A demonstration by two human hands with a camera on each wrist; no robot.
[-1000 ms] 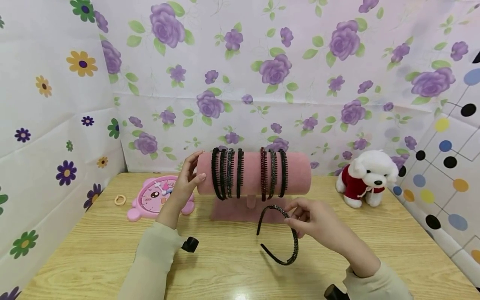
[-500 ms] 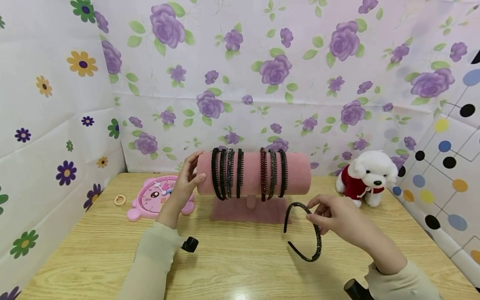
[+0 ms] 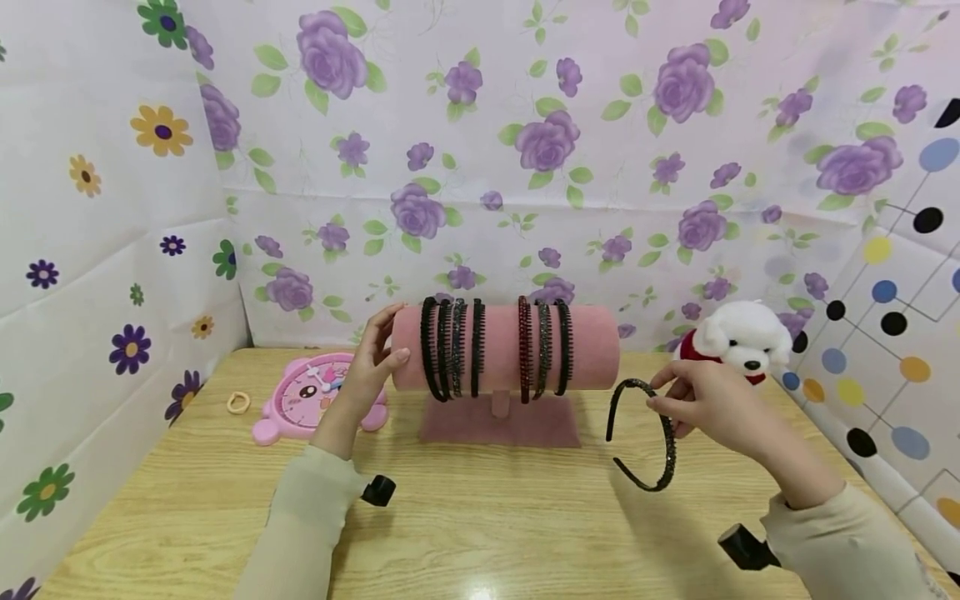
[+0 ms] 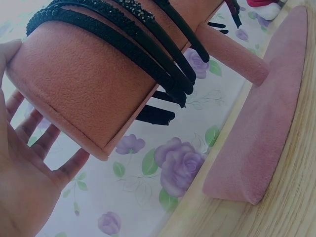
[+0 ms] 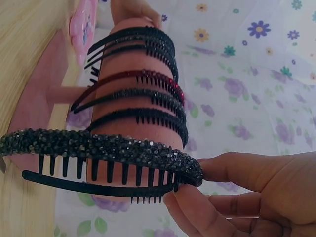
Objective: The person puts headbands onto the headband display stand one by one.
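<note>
A pink plush headband stand point(image 3: 592, 348) has a horizontal roll on a post above a flat base point(image 3: 501, 423). Several toothed headbands circle the roll, mostly black, plus a red one point(image 3: 524, 350) and glittery ones. My left hand point(image 3: 367, 371) holds the roll's left end, thumb in front and fingers behind; the left wrist view shows the fingers along the end's edge. To the right of the stand, my right hand point(image 3: 723, 408) pinches a black glittery headband point(image 3: 670, 454) between thumb and fingers. It hangs above the table, apart from the roll, its stones and teeth plain in the right wrist view.
A pink clock point(image 3: 303, 400) lies left of the stand, with a small wooden ring point(image 3: 238, 403) beyond it. At the back right sits a white toy dog point(image 3: 742, 337) in red, partly behind my right hand. Patterned cloth walls surround the wooden table point(image 3: 450, 525).
My right hand has moved to the right and slightly away from me with the glittery headband, now overlapping the toy dog in view. My left hand has stayed on the roll's end.
</note>
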